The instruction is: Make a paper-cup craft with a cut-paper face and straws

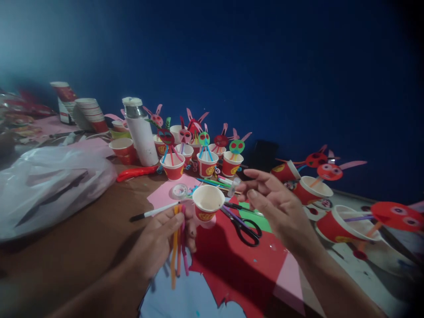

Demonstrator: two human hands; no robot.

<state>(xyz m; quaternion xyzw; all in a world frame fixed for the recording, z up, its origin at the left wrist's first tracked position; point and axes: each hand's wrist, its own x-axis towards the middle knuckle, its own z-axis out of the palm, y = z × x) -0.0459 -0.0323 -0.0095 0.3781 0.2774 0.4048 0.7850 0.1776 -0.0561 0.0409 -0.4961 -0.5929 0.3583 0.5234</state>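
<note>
My left hand [165,229] is closed round a few thin orange and pink strips [176,251], which hang below the fingers; their material is unclear. Just beyond it stands a red paper cup [208,201] with a cream inside, upright and apart from my right hand. My right hand [271,198] hovers to the right, thumb and fingers apart. A small translucent piece [233,187] shows by its fingertips; I cannot tell whether they touch. Below lie black-handled scissors [247,232] on red paper [238,269]. A white marker [155,212] and a tape roll [179,191] are near the cup.
Behind stand several cups with paper rabbit-like figures [204,139], a white flask [141,132] and stacked cups [91,115]. More figure cups [344,223] are at the right, some tilted. A white plastic bag [56,181] and a red tool [136,172] lie left.
</note>
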